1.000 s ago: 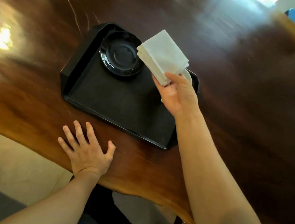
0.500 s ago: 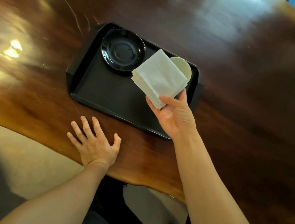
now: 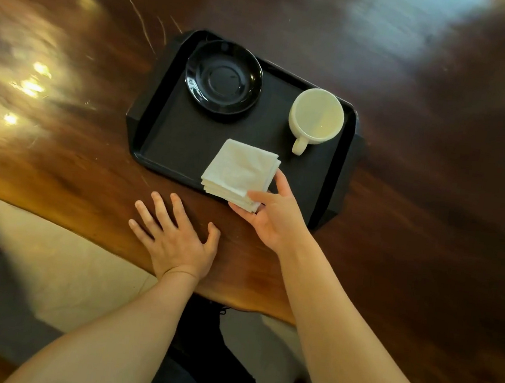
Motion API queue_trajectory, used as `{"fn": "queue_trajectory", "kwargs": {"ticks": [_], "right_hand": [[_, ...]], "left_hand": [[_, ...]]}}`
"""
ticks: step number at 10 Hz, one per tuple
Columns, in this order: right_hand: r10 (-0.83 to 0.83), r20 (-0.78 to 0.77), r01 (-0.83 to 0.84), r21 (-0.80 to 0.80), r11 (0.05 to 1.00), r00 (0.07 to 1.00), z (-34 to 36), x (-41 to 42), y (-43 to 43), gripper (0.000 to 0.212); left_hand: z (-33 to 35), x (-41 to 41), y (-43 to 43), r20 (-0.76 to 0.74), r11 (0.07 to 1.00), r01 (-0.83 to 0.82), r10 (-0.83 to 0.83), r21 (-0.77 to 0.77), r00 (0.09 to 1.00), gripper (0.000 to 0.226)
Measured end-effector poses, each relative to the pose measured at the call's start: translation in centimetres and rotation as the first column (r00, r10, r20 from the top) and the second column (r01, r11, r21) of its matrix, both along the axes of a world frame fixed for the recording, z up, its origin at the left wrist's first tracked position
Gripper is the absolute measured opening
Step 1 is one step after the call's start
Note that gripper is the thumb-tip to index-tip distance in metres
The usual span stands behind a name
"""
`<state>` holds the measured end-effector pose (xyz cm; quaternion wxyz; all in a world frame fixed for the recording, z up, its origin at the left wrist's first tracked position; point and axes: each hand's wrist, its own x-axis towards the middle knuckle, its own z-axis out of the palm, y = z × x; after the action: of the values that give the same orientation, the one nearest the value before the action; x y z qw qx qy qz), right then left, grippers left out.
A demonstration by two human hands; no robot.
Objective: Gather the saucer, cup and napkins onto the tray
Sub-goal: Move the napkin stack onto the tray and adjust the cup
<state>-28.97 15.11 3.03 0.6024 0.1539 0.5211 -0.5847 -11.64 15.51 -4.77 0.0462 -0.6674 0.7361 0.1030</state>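
Head view: the black tray (image 3: 163,137) sits on the wooden desk (image 3: 435,180). The black saucer (image 3: 223,81) lies in its far left corner and the white cup (image 3: 316,116) stands upright in the far right corner, handle toward the person, well apart from the saucer. The napkins (image 3: 241,171), a folded white stack, are over the tray's near edge. Their near corner overhangs the rim, pinched by the right hand (image 3: 276,219) with the thumb on top and the fingers underneath. Whether the far side of the stack already rests on the tray floor cannot be told. The left hand (image 3: 173,239) lies flat and open on the desk, just beside the tray's near rim, holding nothing.

The risk is in the release. If the hand lets go here, the stack straddles the rim and could tip back onto the desk or fan apart, since the loose sheets slide easily. Pulling the fingers out from under could also drag the bottom sheets off.
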Motion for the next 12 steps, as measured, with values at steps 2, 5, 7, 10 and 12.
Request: {"fn": "queue_trajectory", "kwargs": {"ticks": [2,5,7,10,12], "right_hand": [[0.023,-0.185,0.002,0.135,0.991,0.983,-0.5,-0.9,-1.3,0.08],[0.545,-0.625,-0.234,0.511,0.827,0.56,-0.9,-1.2,-0.7,0.078],[0.684,-0.591,-0.307,0.616,0.725,0.427,-0.5,-3.0,-0.1,0.044],[0.306,-0.613,-0.038,0.41,0.911,0.728,1.0,-7.5,-2.0,0.043],[0.102,-0.322,-0.009,0.278,0.961,0.941,0.5,-8.0,-3.8,0.014]], "left_hand": [[0.1,0.0,0.0,0.009,1.0,-0.003,0.003,0.017,1.0,0.095],[-0.1,0.0,0.0,0.005,1.0,-0.008,0.008,0.02,1.0,0.094],[-0.1,-0.1,0.0,0.008,1.0,-0.006,0.006,0.011,1.0,0.095],[-0.1,0.0,0.0,0.0,1.0,-0.006,0.006,0.013,1.0,0.095],[-0.6,0.3,0.2,-0.013,1.0,-0.005,0.005,-0.005,1.0,0.096]]}}
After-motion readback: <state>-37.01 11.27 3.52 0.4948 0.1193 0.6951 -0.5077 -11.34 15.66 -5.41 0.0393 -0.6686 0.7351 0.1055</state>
